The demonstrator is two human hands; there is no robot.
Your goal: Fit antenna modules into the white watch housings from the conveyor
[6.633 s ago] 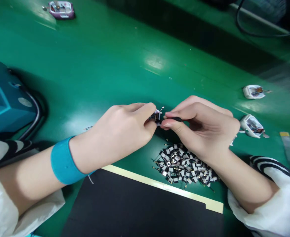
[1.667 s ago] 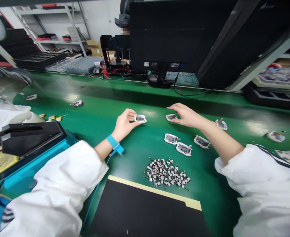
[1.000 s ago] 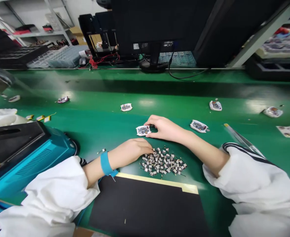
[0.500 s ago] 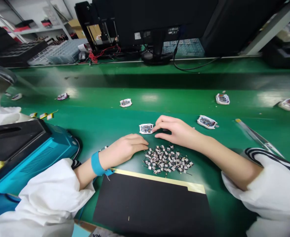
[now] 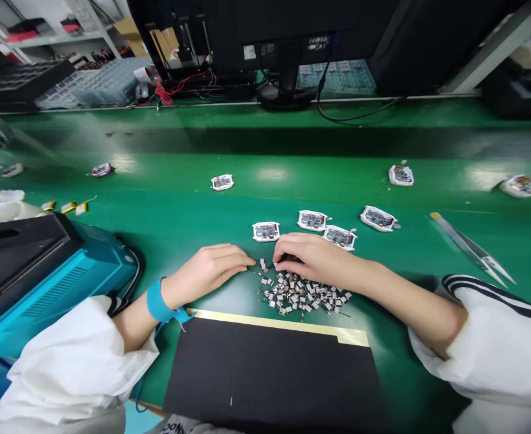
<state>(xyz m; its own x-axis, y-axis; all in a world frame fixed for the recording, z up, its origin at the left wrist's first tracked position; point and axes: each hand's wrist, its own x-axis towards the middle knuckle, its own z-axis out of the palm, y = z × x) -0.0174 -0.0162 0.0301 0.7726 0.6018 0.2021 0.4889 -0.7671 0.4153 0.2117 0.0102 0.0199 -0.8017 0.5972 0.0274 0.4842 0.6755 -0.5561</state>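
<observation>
My left hand [image 5: 211, 268], a blue strap round its wrist, rests on the green bench with its fingers pressed together. A small silvery part [image 5: 263, 264] with a thin wire lies right by these fingertips; whether they grip it is unclear. Over the upper left edge of a heap of small silvery wired parts [image 5: 308, 295] is my right hand [image 5: 313, 256]. Its thumb and fingers curl together in a pinch, and what lies between the tips is too small to make out. Just beyond both hands sits a white open casing with a circuit board [image 5: 266, 231].
Further casings with boards include one behind my right hand [image 5: 340, 237]. Tweezers [image 5: 471, 248] lie at right. A black sheet with a yellow edge [image 5: 269, 367] lies in front. A teal and black machine [image 5: 61, 271] stands left, a monitor [image 5: 287, 54] at the back.
My right hand has moved from beside the white casing down to the heap, uncovering two casings behind it. My left hand has shifted left, and a part now lies apart near its fingertips.
</observation>
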